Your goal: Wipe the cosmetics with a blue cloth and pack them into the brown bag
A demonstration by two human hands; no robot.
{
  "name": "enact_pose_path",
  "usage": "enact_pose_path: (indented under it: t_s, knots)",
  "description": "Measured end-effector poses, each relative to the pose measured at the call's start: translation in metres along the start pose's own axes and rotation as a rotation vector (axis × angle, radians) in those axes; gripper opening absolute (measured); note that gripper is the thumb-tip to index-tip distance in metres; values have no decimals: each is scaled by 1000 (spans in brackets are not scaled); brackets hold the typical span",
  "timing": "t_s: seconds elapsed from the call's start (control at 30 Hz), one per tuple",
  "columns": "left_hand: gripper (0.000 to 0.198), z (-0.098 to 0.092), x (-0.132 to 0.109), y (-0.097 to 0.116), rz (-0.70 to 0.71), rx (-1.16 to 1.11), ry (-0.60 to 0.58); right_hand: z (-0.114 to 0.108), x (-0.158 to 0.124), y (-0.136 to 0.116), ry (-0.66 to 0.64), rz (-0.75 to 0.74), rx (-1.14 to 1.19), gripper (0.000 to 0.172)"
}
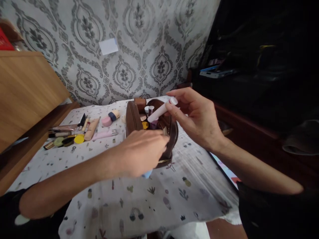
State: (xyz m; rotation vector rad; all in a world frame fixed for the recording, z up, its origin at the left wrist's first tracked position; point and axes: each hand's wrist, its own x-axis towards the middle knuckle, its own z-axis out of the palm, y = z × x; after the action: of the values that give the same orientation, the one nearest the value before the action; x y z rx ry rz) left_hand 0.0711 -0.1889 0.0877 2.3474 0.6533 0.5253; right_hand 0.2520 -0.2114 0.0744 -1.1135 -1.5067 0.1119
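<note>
A brown zip-up cosmetic bag (134, 116) stands open on the patterned cloth. Between thumb and fingers, my right hand (200, 118) pinches a slim pale tube with a white cap (159, 111), tilted over the bag's opening. My left hand (141, 154) reaches across the bag's near side, its fingers curled at the opening; what they grip is hidden. Inside the bag I see small bottles with white and silver caps (149, 109), a yellow item (145, 125) and a purple item (154, 124). Something light blue (147, 173) pokes out below my left hand.
Left of the bag lie several cosmetics: a pink tube (103, 134), a beige tube (91, 129), a round yellow lid (79, 138) and a pink jar (106, 121). A wooden cabinet (32, 96) borders the left; a patterned wall (124, 43) rises behind. A lit screen (225, 169) shows under my right forearm.
</note>
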Motion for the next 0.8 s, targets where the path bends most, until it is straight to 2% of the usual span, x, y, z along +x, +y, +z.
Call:
enact_pose_path:
  t_s: [0.03,0.1,0.17,0.3,0.37,0.53,0.67,0.8]
  knots:
    - [14,6,-7,0,25,136,-78,0,2,-1,-46,-3,-6,33]
    - [34,16,-20,-1,74,354,-148,-2,5,-2,-153,-7,-36,28]
    - [51,24,-30,-5,103,444,-119,-3,9,-3,-262,-16,-76,24]
    - [77,34,-43,-8,118,479,-127,-2,15,-6,-429,-32,-147,18]
    - [77,39,-45,-8,123,480,-130,0,16,-6,-501,-37,-181,15]
    - [57,52,-45,-14,166,512,-74,10,16,-2,-654,-100,-224,12]
    - [56,45,-42,-20,164,401,-75,17,18,6,-739,-150,-281,15]
    - [50,42,-32,-17,71,400,5,20,21,11,-744,-136,-289,22]
